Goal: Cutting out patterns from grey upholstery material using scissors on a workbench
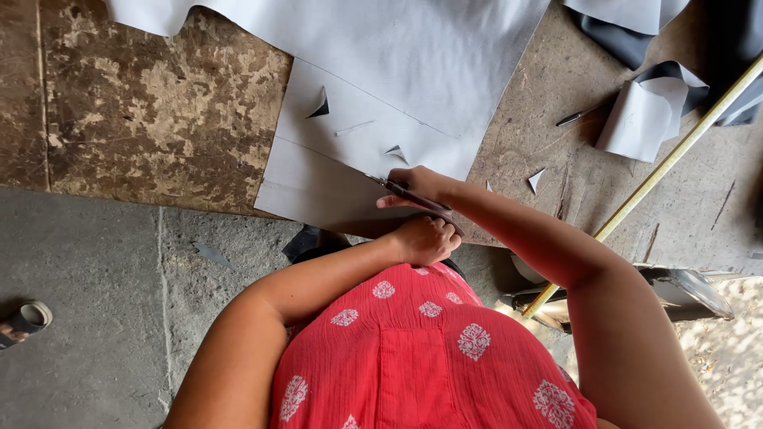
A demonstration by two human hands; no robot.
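Note:
A pale grey sheet (334,159) lies on a worn wooden table (159,111) and hangs over its near edge. My right hand (417,184) is shut on a pair of dark-handled scissors (413,196), whose blades point left into the sheet's lower right part. Just below, at the table's edge, my left hand (425,238) is curled into a fist against the hanging edge of the sheet. Small triangular cuts with dark undersides (319,106) show in the sheet. A larger grey sheet (397,48) overlaps it at the top.
A long yellow stick (660,171) runs diagonally at the right. A dark pen (576,117) and a folded grey-and-black piece (644,111) lie at the upper right, with small scraps (536,179) nearby. A sandalled foot (24,322) stands on the concrete floor at the left.

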